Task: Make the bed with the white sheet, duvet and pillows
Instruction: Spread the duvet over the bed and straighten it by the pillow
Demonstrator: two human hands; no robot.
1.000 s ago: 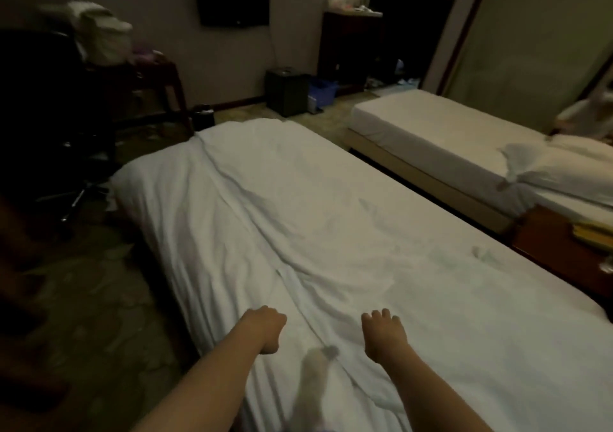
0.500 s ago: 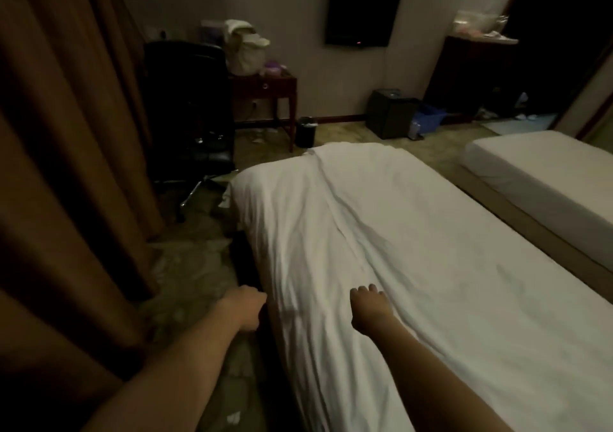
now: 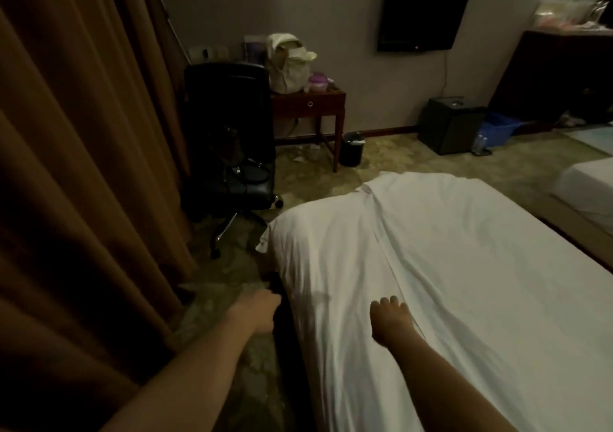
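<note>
From the head view, the white sheet (image 3: 447, 266) lay spread over the near bed (image 3: 288, 299), covering it from the far end down to the near edge of the frame, with a long fold running along it left of centre. The right hand (image 3: 391, 322) sat on top of the sheet, just right of that fold, knuckles up and fingers curled down into the cloth; whether it pinched the fabric or only pressed on it could not be told. The left hand (image 3: 257, 310) hung off the left side of the bed, just beside the draped edge of the sheet, fingers curled under and hidden in the dark gap; its grip could not be told either, nor whether it touched the sheet.

Left of the bed hung a brown curtain (image 3: 83, 166). Farther off stood a black office chair (image 3: 232, 140), then a wooden side table (image 3: 308, 103) with a pale bag (image 3: 288, 63) on it, and a small dark bin (image 3: 352, 149) on the carpet beside the table leg. A television (image 3: 421, 14) was fixed to the far wall. At the right edge, a second bed (image 3: 587, 186) showed, well apart from the hands.
</note>
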